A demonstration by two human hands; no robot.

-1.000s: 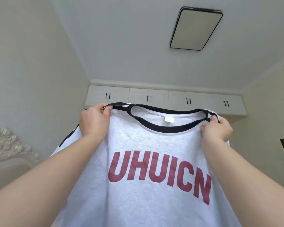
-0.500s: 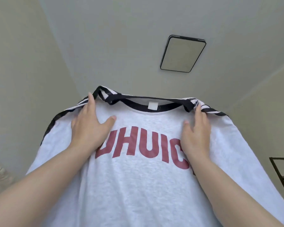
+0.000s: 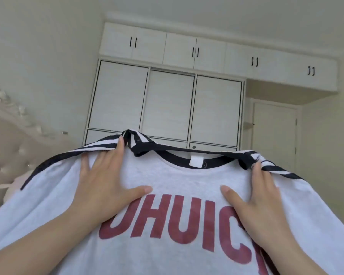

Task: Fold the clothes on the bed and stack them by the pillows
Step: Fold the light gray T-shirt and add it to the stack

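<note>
I hold the grey T-shirt (image 3: 187, 195) up in front of me, printed front facing me, with the wardrobe (image 3: 167, 108) far behind it. My left hand (image 3: 107, 187) and right hand (image 3: 254, 197) lie flat with straight fingers spread on the chest, fingertips reaching the striped shoulder seams, apparently to keep the cloth spread wide so I can lay it smooth for folding

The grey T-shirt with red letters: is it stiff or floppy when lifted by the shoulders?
Probably floppy: the grey T-shirt drapes over the left hand and right hand, and its striped shoulders bunch up. It likely weighs little, since straight fingers carry it.
</note>
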